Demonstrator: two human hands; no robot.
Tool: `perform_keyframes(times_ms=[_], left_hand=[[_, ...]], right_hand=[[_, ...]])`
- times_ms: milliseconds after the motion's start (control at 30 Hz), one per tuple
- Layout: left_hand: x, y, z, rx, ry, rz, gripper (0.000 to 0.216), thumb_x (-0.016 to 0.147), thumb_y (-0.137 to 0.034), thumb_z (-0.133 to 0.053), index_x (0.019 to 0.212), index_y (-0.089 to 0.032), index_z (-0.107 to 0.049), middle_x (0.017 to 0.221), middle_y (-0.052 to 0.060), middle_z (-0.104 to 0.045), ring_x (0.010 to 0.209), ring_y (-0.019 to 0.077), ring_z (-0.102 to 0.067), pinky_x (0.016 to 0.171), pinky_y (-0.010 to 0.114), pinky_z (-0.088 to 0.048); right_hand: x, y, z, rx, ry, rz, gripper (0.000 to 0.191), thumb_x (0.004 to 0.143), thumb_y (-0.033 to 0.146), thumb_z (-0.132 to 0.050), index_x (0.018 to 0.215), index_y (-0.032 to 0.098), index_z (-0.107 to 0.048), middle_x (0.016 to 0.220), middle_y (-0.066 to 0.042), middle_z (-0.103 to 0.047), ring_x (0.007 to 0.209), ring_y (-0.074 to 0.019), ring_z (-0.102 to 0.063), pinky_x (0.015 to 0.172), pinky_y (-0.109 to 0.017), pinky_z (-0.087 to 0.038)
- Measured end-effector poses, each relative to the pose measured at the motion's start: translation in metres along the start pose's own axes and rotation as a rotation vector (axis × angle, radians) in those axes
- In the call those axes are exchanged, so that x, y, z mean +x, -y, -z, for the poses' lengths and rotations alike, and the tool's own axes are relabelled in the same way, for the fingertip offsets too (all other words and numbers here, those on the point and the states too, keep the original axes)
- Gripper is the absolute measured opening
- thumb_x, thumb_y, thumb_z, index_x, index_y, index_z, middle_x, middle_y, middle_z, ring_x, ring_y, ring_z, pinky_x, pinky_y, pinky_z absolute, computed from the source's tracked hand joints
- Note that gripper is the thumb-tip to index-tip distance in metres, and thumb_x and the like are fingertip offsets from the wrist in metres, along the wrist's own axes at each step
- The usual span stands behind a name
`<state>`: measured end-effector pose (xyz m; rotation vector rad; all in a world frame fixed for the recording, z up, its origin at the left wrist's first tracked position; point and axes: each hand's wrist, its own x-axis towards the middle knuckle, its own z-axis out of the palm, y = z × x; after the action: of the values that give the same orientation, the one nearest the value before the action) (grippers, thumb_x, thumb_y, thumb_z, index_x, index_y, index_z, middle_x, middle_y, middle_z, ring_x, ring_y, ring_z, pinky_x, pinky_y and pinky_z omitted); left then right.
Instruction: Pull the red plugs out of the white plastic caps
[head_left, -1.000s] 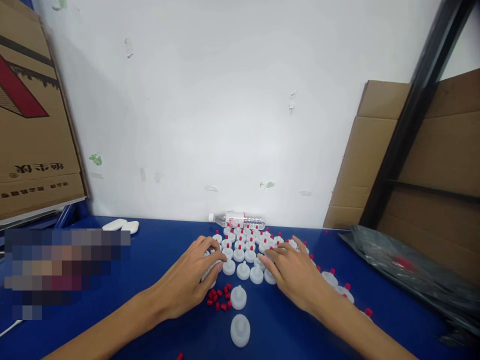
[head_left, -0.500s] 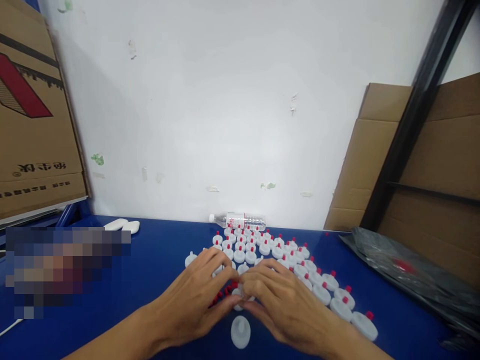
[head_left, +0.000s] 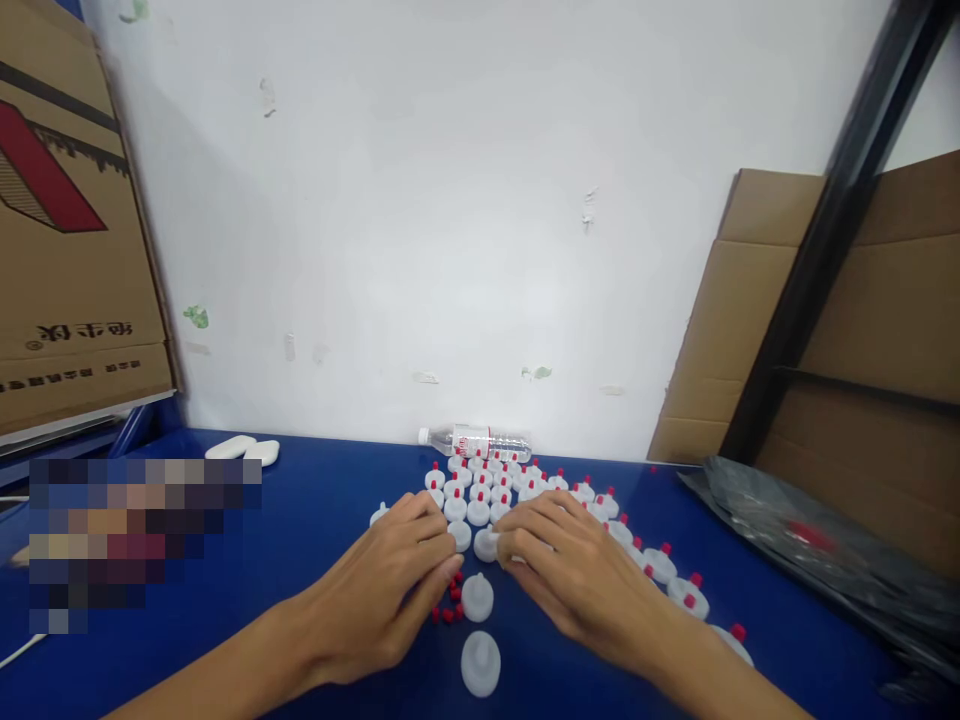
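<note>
My left hand [head_left: 390, 580] is closed, thumb and fingers pressed together beside a small heap of loose red caps [head_left: 454, 594]. Whatever lies in its pinch is hidden. My right hand [head_left: 566, 555] has curled fingers, with the tips at the right side of a small white nozzle bottle [head_left: 485, 545]; I cannot tell whether they grip it. Between the hands stand two uncapped white bottles, one nearer me [head_left: 480, 665] and another just behind it [head_left: 477, 598]. Beyond my fingers are several red-capped white bottles [head_left: 478, 510].
A clear plastic bottle [head_left: 491, 442] lies along the wall. Capped bottles continue down the right, past my forearm, to one near the front [head_left: 731, 645]. Dark plastic bags [head_left: 810, 540] lie at the right edge. Two white objects [head_left: 261, 453] rest back left, near a blurred patch.
My hands have moved apart from where they met in the middle. The right has shifted slightly right, the left slightly left, exposing the loose red caps and an uncapped bottle.
</note>
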<state>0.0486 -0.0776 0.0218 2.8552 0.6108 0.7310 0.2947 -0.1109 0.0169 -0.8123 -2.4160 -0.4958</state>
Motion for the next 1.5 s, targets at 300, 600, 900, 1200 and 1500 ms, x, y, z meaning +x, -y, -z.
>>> perform_keyframes(times_ms=[300, 600, 900, 1200, 1500], left_hand=[[-0.003, -0.006, -0.002, 0.05, 0.163, 0.019, 0.011, 0.091, -0.01, -0.049, 0.085, -0.018, -0.054, 0.092, 0.005, -0.055, 0.092, 0.023, -0.047, 0.085, 0.04, -0.041], [-0.003, -0.006, 0.001, 0.077, 0.114, -0.01, 0.012, 0.087, -0.008, -0.053, 0.083, -0.019, -0.055, 0.088, 0.005, -0.057, 0.088, 0.0238, -0.047, 0.082, 0.039, -0.043], [0.0, 0.0, -0.002, 0.096, 0.037, 0.022, 0.02, 0.097, -0.01, -0.042, 0.083, -0.018, -0.054, 0.085, 0.005, -0.057, 0.087, 0.0229, -0.047, 0.083, 0.042, -0.042], [0.0, 0.0, -0.003, 0.101, 0.027, 0.026, 0.02, 0.099, -0.011, -0.04, 0.084, -0.018, -0.052, 0.087, 0.005, -0.058, 0.088, 0.0222, -0.047, 0.083, 0.041, -0.041], [0.0, -0.001, 0.0, 0.098, -0.05, -0.004, 0.022, 0.099, -0.012, -0.039, 0.082, -0.019, -0.051, 0.085, 0.005, -0.058, 0.084, 0.0217, -0.047, 0.078, 0.038, -0.041]], right_hand=[[-0.002, 0.002, 0.001, 0.109, 0.314, -0.134, 0.024, 0.105, 0.04, -0.047, 0.102, 0.024, -0.064, 0.089, 0.0, -0.069, 0.083, -0.0175, -0.061, 0.097, -0.039, -0.035], [0.001, -0.008, 0.004, -0.064, 0.071, -0.226, 0.031, 0.106, 0.027, -0.038, 0.095, 0.021, -0.067, 0.084, -0.003, -0.069, 0.082, -0.019, -0.062, 0.098, -0.044, -0.033], [-0.017, -0.029, -0.015, -0.267, 0.181, -0.496, 0.04, 0.108, 0.039, -0.036, 0.115, 0.022, -0.071, 0.117, -0.012, -0.072, 0.123, -0.0333, -0.058, 0.104, -0.06, -0.039], [-0.028, -0.035, -0.035, -0.191, 0.295, -0.546, 0.048, 0.108, 0.043, -0.03, 0.142, 0.02, -0.056, 0.144, -0.012, -0.058, 0.14, -0.0366, -0.045, 0.111, -0.068, -0.034], [-0.017, -0.031, -0.02, -0.111, 0.208, -0.518, 0.047, 0.109, 0.038, -0.027, 0.133, 0.017, -0.062, 0.136, -0.013, -0.063, 0.134, -0.0307, -0.052, 0.114, -0.064, -0.032]])
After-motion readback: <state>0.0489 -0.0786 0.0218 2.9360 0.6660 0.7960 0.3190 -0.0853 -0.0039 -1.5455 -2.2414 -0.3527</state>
